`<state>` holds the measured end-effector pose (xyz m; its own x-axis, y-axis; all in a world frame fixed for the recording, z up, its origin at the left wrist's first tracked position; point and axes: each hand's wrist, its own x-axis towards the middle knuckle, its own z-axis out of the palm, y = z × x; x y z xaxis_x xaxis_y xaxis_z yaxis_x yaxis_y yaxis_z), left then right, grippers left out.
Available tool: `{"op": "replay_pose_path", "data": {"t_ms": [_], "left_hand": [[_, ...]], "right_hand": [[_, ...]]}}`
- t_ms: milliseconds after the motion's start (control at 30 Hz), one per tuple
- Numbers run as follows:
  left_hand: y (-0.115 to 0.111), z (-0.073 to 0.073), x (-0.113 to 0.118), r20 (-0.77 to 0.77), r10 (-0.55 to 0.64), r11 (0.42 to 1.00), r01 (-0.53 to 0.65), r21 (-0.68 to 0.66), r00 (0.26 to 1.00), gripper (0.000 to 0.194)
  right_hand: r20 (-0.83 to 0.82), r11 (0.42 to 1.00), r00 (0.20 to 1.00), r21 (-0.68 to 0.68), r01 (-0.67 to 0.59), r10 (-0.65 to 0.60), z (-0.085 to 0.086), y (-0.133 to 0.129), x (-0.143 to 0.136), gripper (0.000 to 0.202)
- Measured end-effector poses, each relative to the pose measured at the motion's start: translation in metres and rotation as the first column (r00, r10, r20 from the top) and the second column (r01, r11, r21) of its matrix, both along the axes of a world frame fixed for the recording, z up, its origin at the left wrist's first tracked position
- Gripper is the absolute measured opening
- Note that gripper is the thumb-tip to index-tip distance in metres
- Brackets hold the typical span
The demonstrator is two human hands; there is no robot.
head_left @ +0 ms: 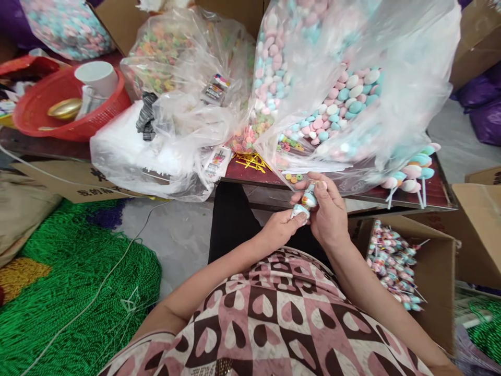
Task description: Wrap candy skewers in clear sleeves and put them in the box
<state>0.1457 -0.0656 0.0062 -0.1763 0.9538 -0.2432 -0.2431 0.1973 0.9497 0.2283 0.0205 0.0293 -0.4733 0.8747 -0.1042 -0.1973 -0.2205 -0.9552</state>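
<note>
Just in front of the table's edge, both hands meet on a small wrapped candy skewer (309, 198) with pale blue, white and orange pieces. My left hand (284, 227) pinches its lower end. Around its upper part are the fingers of my right hand (327, 209), partly hiding it. On the table (434, 190) beyond lies a large open clear bag of pink, blue and white candies (354, 94). Several candy skewers on white sticks (410, 171) rest at the table's right corner. Yellow twist ties (252, 163) lie near the front edge, left of my hands.
A red basket (35, 112) holds a white cup. Bags of ring candies (164, 52) and white wrappers (129, 141) cover the table's left. Below right, a cardboard box (434, 282) contains wrapped skewers (393, 261). Green beaded strings (97, 271) are heaped at lower left.
</note>
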Motion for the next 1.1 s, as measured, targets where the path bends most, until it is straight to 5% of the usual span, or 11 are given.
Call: {"op": "replay_pose_path", "data": {"t_ms": [167,267,400,567,700,800,900,1000,1100], "left_hand": [[0.006,0.002,-0.013,0.191,0.253,0.966,-0.258,0.002,0.948,0.044],[0.01,0.01,-0.023,0.157,0.388,0.908,-0.406,0.103,0.908,0.038],[0.01,0.021,-0.024,0.175,0.336,0.933,-0.353,0.075,0.925,0.04],[0.005,0.021,-0.021,0.159,0.269,0.961,-0.275,0.014,0.95,0.044],[0.002,0.016,-0.024,-0.05,0.267,0.964,-0.268,0.006,0.962,0.043],[0.001,0.014,-0.025,-0.364,0.3,0.954,-0.274,0.125,0.882,0.03],[0.001,0.014,-0.025,-0.473,0.3,0.953,-0.235,0.193,0.828,0.02],[0.0,0.014,-0.025,-0.306,0.235,0.971,-0.211,0.11,0.922,0.02],[-0.001,0.015,-0.028,0.091,0.176,0.981,-0.182,0.064,0.98,0.037]], "right_hand": [[0.059,0.997,0.998,0.073,0.023,-0.027,-0.003,0.006,0.01,0.044],[0.165,0.99,0.979,0.053,-0.13,0.12,-0.005,-0.002,0.018,0.033],[0.245,0.916,0.884,-0.065,-0.395,0.399,-0.006,-0.024,0.018,0.033],[0.196,0.899,0.879,-0.164,-0.407,0.434,-0.008,-0.038,0.016,0.031],[0.19,0.92,0.903,-0.156,-0.36,0.385,-0.01,-0.043,0.019,0.029],[0.206,0.944,0.921,-0.101,-0.315,0.33,-0.014,-0.046,0.019,0.03],[0.211,0.958,0.935,-0.043,-0.284,0.286,-0.017,-0.047,0.018,0.033],[0.206,0.96,0.938,-0.028,-0.279,0.279,-0.018,-0.045,0.018,0.031],[0.189,0.957,0.938,-0.052,-0.285,0.289,-0.018,-0.043,0.019,0.027]]}}
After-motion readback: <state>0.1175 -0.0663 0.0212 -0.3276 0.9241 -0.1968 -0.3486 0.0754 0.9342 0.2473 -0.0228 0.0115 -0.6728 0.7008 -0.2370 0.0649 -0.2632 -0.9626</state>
